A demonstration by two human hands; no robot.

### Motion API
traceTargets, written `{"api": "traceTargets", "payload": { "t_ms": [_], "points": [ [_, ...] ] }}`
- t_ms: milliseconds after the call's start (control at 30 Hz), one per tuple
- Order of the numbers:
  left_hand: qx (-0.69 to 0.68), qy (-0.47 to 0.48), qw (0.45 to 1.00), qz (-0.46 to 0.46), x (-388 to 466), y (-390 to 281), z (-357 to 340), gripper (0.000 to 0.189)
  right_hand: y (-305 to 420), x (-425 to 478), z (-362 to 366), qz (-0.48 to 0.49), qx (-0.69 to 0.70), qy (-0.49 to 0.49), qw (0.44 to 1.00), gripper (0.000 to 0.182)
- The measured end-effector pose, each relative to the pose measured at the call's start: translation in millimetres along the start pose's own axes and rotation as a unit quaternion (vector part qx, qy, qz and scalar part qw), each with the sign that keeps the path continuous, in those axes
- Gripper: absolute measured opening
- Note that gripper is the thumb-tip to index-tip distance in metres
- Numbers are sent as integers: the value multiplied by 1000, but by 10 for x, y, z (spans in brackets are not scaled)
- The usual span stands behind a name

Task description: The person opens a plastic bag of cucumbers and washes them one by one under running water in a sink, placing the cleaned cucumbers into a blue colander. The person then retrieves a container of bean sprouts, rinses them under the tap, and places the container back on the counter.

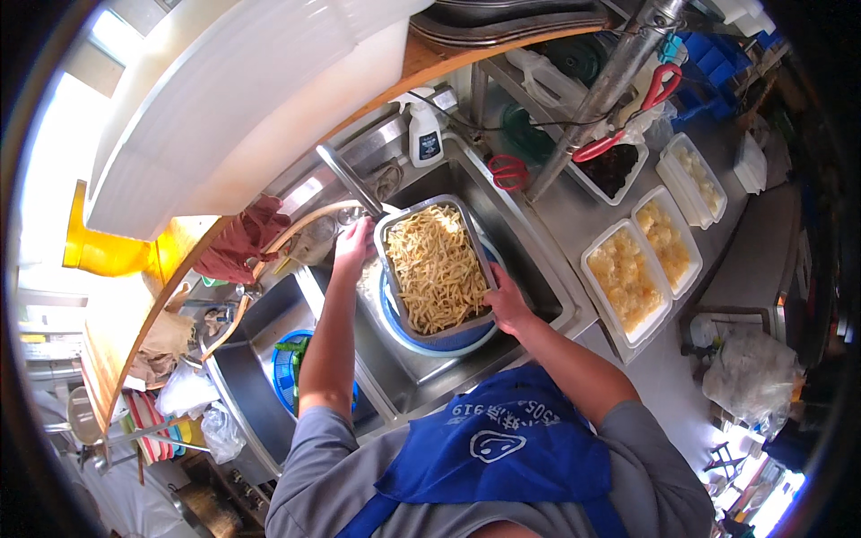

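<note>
A rectangular metal pan (398, 296) full of pale, thin-cut strips of food (437, 269) is over the right basin of a double steel sink (430, 393). Beneath the pan, a round blue basin (464, 339) stands in the sink. My right hand (508, 299) grips the pan at its right rim. My left hand (353, 249) is at the pan's upper left corner, beside the metal faucet (350, 180); whether its fingers grip the rim cannot be made out.
The left basin holds a blue colander (286, 376) with green vegetables. A white spray bottle (425, 138) and red-handled scissors (508, 172) are behind the sink. White trays of yellowish food (625, 282) sit on the right counter, near a slanted metal pole (599, 101).
</note>
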State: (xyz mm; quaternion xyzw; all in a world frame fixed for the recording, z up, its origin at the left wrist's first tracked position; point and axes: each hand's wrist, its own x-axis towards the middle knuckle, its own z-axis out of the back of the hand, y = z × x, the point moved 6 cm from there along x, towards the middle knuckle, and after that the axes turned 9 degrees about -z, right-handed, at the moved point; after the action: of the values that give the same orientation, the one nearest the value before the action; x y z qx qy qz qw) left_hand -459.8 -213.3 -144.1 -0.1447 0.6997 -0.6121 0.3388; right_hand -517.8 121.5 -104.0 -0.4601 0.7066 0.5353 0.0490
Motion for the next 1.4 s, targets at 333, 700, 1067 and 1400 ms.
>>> {"api": "traceTargets", "payload": {
  "t_ms": [333,700,1067,1400],
  "points": [
    [-69,19,991,-112,-1518,-112,-762,33,-92,-198,116,33,17,37,999,69],
    [145,79,971,-174,-1620,-222,-1000,41,-230,-366,292,-65,18,12,998,60],
    [544,201,678,-452,-2315,-706,-2150,74,-55,-633,394,24,29,-64,997,46],
    [565,292,654,-410,-2241,-935,-2261,77,23,-672,475,77,-13,-161,984,45]
  ]
}}
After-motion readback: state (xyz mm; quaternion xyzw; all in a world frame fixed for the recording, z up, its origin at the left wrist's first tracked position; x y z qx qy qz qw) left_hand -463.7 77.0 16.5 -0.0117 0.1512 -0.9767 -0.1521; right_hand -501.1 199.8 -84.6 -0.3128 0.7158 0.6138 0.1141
